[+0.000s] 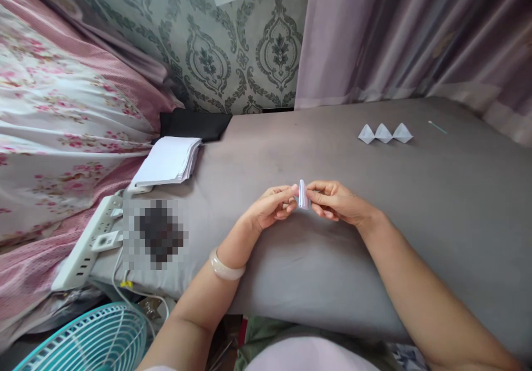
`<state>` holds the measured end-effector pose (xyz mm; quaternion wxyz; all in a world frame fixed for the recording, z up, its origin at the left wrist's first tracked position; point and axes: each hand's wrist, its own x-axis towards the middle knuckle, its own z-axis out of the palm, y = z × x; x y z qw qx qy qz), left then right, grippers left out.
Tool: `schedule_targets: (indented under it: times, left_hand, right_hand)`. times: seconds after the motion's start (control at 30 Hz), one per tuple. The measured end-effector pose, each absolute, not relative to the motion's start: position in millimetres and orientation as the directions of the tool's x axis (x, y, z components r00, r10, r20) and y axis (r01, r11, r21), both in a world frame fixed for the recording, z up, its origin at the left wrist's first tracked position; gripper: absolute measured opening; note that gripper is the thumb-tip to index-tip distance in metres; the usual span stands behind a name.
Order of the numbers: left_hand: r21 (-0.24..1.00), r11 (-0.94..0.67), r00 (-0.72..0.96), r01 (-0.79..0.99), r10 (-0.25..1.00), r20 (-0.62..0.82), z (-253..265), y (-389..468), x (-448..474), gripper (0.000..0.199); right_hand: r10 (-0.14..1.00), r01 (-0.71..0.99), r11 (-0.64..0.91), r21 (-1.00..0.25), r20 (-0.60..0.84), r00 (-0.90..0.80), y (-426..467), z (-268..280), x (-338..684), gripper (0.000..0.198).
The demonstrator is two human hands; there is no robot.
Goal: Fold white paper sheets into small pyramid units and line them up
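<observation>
A small piece of white paper, folded into narrow layers (303, 194), is held up between my two hands over the grey-covered surface. My left hand (275, 204) pinches its left side with thumb and fingers. On its right side my right hand (334, 200) grips it the same way, the thumb lying in front. The layers are pressed close together and point toward me. Farther back on the right, three white folded paper shapes (384, 133) with pointed tops stand joined in a row.
At the left lie a stack of white paper (168, 160) and a black folded item (195, 124). A white power strip (85, 243) with plugs and cables runs along the left edge, above a turquoise fan (91, 340). A thin stick (438, 127) rests at the far right.
</observation>
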<state>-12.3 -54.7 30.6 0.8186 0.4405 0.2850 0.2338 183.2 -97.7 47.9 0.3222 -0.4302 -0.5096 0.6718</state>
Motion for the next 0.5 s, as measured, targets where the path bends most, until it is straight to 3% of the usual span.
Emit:
schedule_targets:
  times: [0.17, 0.3, 0.5]
  left_hand:
    - [0.848, 0.511, 0.828, -0.141, 0.530, -0.182, 29.4, -55.9, -17.2, 0.035]
    - [0.865, 0.497, 0.855, -0.073, 0.477, -0.202, 31.3, -56.6, -18.9, 0.034]
    - [0.903, 0.429, 0.722, -0.009, 0.627, -0.291, 35.4, -52.9, -19.3, 0.036]
  right_hand:
    - [0.823, 0.029, -0.249, -0.968, -0.227, -0.521, -98.0, 47.2, 188.9, 0.035]
    - [0.810, 0.040, -0.231, -0.972, -0.215, -0.546, -97.8, 47.5, 191.4, 0.033]
    - [0.850, 0.124, -0.215, -0.969, -0.248, -0.465, -95.6, 49.4, 193.0, 0.040]
